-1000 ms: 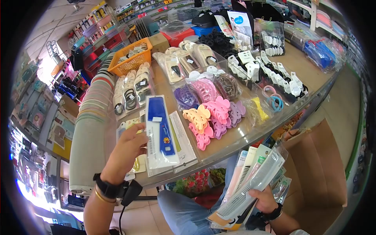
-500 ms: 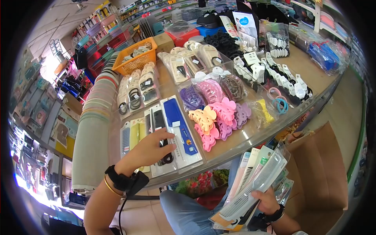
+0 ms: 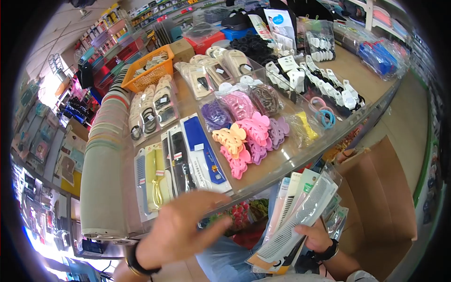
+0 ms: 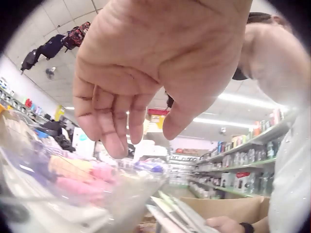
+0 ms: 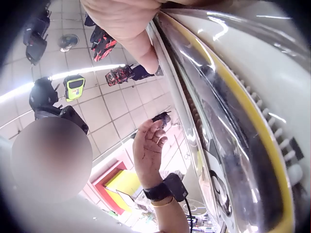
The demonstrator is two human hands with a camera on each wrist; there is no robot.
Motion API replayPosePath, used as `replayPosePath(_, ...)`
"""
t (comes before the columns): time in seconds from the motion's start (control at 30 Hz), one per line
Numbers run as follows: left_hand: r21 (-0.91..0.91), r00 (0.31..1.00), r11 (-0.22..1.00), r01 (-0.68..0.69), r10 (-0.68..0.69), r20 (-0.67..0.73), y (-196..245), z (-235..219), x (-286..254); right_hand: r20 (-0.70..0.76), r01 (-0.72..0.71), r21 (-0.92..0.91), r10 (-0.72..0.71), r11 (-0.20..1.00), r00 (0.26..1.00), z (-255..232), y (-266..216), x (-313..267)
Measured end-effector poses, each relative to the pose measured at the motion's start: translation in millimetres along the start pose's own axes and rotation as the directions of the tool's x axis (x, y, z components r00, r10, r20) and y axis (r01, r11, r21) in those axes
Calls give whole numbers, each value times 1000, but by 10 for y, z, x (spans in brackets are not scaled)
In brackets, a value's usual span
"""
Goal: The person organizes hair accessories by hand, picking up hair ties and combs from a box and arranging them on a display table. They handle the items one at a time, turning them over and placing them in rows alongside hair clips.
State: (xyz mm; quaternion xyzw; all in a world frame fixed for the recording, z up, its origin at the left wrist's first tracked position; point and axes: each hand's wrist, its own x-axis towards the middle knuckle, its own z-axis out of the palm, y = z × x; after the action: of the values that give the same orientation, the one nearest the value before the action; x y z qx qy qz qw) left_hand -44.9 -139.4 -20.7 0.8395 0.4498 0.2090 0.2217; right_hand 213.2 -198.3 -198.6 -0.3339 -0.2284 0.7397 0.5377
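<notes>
On a shop's display table point(image 3: 371, 83), a packaged blue comb point(image 3: 202, 146) lies at the near edge, near the empty, relaxed left hand point(image 3: 181, 228), while the right hand point(image 3: 317, 236) grips fanned packaged combs point(image 3: 300, 217) beside a cardboard box point(image 3: 376, 192).

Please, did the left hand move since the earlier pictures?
Yes. The left hand drew back toward the person, from over the packed combs to the table's front edge.

Display table point(image 3: 263, 181) with clear raised edge; packaged combs point(image 3: 176, 160) at near side, butterfly-shaped hair clips point(image 3: 253, 136) beside bagged hair ties point(image 3: 237, 105); orange basket point(image 3: 148, 70) toward far corner.
</notes>
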Motion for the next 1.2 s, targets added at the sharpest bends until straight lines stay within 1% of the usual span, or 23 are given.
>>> replayPosePath(0.07,-3,988,992,-130,129,89,46,230,-135,21,-22,-24,23,999,1000,16,-11,6)
replayPosePath(0.13,36,976,982,-183,177,125,111,517,-210,24,-35,-18,36,999,999,-2,1,12)
replayPosePath(0.17,33,975,982,-186,180,131,111,662,-235,33,-37,-41,38,998,999,2,-3,16)
replayPosePath(0.23,-62,983,993,-102,110,148,88,915,-277,36,-34,-62,36,997,999,21,-20,13)
replayPosePath(0.27,-66,982,992,-108,117,151,94,986,-305,39,-29,-72,32,997,999,39,-36,6)
replayPosePath(0.33,-84,965,994,74,-51,256,99,1096,-367,35,-22,-82,25,996,999,57,-44,2)
replayPosePath(0.37,-87,965,994,70,-46,259,83,1153,-406,39,-13,-80,16,997,999,58,-39,10)
replayPosePath(0.43,-193,954,961,198,-144,263,36,1257,-475,42,-3,-78,6,997,999,67,-37,18)
replayPosePath(0.47,-193,954,961,197,-142,263,19,1293,-498,40,-9,-86,13,996,999,74,-37,21)
replayPosePath(0.53,-337,926,881,331,-235,296,-10,1346,-533,37,-14,-93,18,996,999,76,-36,25)
replayPosePath(0.67,-400,922,843,360,-255,293,-37,1397,-585,55,-27,-82,31,996,998,63,-35,27)
replayPosePath(0.73,-546,917,742,388,-251,311,-52,1394,-617,66,-24,-84,29,996,997,70,-42,26)
replayPosePath(0.87,-558,930,749,358,-232,285,-210,1416,-739,70,2,-59,2,998,998,46,-19,23)
replayPosePath(0.97,-535,930,762,365,-264,258,-277,1404,-792,60,24,-29,-22,999,998,-30,56,22)
replayPosePath(1.03,-630,911,658,413,-301,284,-323,1419,-835,51,26,-15,-25,1000,998,-45,68,17)
replayPosePath(1.07,-629,910,658,414,-301,284,-334,1426,-854,50,29,-27,-28,999,998,-45,64,14)
replayPosePath(1.13,-709,896,550,442,-318,311,-348,1445,-892,49,32,-38,-30,999,998,-46,61,10)
replayPosePath(1.17,-708,896,550,442,-318,311,-356,1464,-915,58,29,-27,-27,999,998,-46,61,8)
replayPosePath(1.2,-741,890,498,450,-321,324,-364,1486,-939,67,26,-16,-25,1000,997,-48,61,6)
